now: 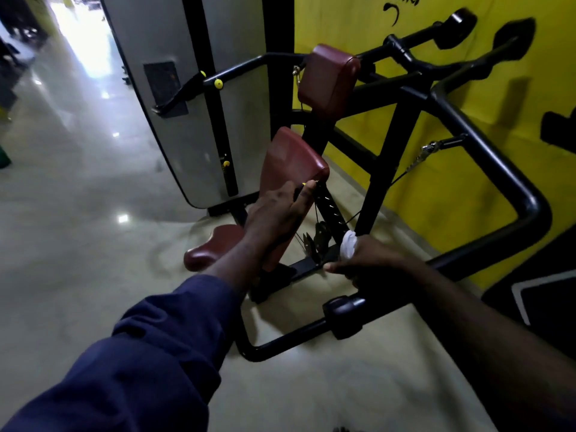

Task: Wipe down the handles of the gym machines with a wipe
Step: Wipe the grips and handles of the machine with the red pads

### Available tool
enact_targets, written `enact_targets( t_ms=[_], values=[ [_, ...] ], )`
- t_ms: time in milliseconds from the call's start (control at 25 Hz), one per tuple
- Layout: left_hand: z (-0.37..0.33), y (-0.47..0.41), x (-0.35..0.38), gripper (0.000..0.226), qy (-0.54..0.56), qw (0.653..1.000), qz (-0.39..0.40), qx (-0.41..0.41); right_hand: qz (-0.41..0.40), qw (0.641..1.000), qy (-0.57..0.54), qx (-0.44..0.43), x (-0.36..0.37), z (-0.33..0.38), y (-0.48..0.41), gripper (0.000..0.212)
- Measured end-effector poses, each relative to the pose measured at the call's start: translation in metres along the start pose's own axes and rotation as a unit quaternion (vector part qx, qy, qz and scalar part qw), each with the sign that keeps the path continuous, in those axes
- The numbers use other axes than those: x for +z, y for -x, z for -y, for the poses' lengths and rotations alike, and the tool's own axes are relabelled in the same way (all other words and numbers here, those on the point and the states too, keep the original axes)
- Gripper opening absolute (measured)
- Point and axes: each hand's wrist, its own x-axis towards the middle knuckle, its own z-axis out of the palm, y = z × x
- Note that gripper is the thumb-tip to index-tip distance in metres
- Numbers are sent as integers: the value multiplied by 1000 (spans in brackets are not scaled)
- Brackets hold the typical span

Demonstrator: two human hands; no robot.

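Observation:
The gym machine has a black tube frame [498, 169] and maroon pads. My right hand [374, 266] grips a crumpled white wipe [348, 244], which sticks out above its knuckles. That hand lies over the near black handle bar, just above the handle's thick rubber grip [344, 313]. My left hand [277, 213] reaches forward, its thumb and fingers pinching a small black adjustment knob with a yellow tip [299, 190] at the edge of the maroon back pad [293, 163]. The far handle [458, 24] stands up by the wall.
A maroon seat [212, 247] sits low under my left forearm, and a maroon chest pad [330, 76] is higher up. The grey weight-stack housing [187, 98] stands to the left. The yellow wall [467, 188] closes the right side. Shiny floor [78, 213] spreads left.

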Motion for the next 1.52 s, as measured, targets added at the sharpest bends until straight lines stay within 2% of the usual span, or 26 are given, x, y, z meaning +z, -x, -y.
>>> enact_targets(
  t_ms=[40, 80, 160, 240, 320, 360, 400, 440, 520, 560, 600, 680, 760, 800, 840, 880, 1000, 1040, 1160, 1200, 1240, 1280, 1320, 1400, 1440, 1520],
  values=[
    [0, 2, -3, 60, 3, 1000, 8, 0, 18, 998, -42, 34, 0, 6, 2, 45],
    [1, 3, -4, 60, 8, 1000, 14, 4, -7, 997, -42, 58, 5, 8, 7, 44],
    [1, 7, -10, 58, 18, 999, 29, 15, -172, 978, 108, 49, 29, 6, 16, 21],
    [2, 9, -10, 56, 30, 998, 37, 27, -272, 922, 271, 42, 53, -3, 28, 35],
    [6, 10, -13, 55, 35, 998, 31, 39, -260, 922, 286, 33, 55, -5, 23, 45],
    [7, 9, -14, 55, 32, 998, 33, 45, -229, 942, 243, 33, 46, -3, 18, 38],
    [6, 8, -15, 56, 32, 998, 34, 50, -175, 970, 164, 27, 33, 1, 15, 24],
    [7, 8, -14, 56, 31, 998, 35, 52, -106, 991, 72, 33, 19, 7, 13, 26],
    [7, 8, -13, 54, 30, 998, 37, 50, 17, 992, -92, 88, 2, 22, 16, 40],
    [6, 8, -13, 51, 34, 998, 39, 47, 53, 985, -123, 112, 0, 27, 20, 42],
    [6, 8, -12, 48, 38, 998, 41, 41, 55, 983, -132, 115, 3, 29, 19, 44],
    [5, 8, -15, 58, 70, 995, 56, 32, -64, 988, -125, 67, 13, 27, 5, 42],
    [6, 6, -17, 62, 136, 988, 69, 16, -170, 984, -43, 4, 17, 31, -20, 38],
    [6, 4, -17, 61, 160, 985, 68, 7, -181, 983, 18, -23, 13, 40, -33, 53],
    [6, 2, -15, 60, 171, 983, 63, -2, -173, 982, 63, -46, 7, 51, -47, 69],
    [7, 1, -12, 59, 166, 984, 57, -7, -160, 981, 90, -64, 1, 62, -61, 72],
    [9, -3, -3, 56, 94, 995, 23, 2, -109, 981, 143, -77, -26, 88, -104, 25],
    [9, -4, -3, 52, 78, 997, 17, 1, -69, 990, 104, -63, -33, 90, -111, 19],
    [7, -5, 0, 45, 74, 997, -6, -3, 45, 990, -135, -25, -34, 86, -113, 38],
    [6, -3, 0, 46, 76, 997, -11, -11, 44, 978, -202, -16, -30, 83, -114, 44],
    [5, -3, 0, 48, 79, 997, -13, -23, 5, 977, -209, -34, -24, 78, -114, 48],
    [0, -3, -2, 50, 77, 996, -18, -38, -53, 983, -164, -64, -22, 75, -110, 49],
    [-2, -4, -2, 52, 78, 995, -20, -52, -113, 986, -57, -111, -25, 72, -105, 45],
    [-8, -1, -4, 52, 109, 991, -15, -81, -150, 958, 103, -222, -41, 68, -88, 29],
    [-11, 2, -6, 49, 132, 986, -19, -103, -141, 946, 126, -264, -51, 68, -81, 25],
    [-13, 12, -11, 37, 194, 969, -55, -146, -156, 936, 57, -309, -72, 81, -64, 27]
  ],
)
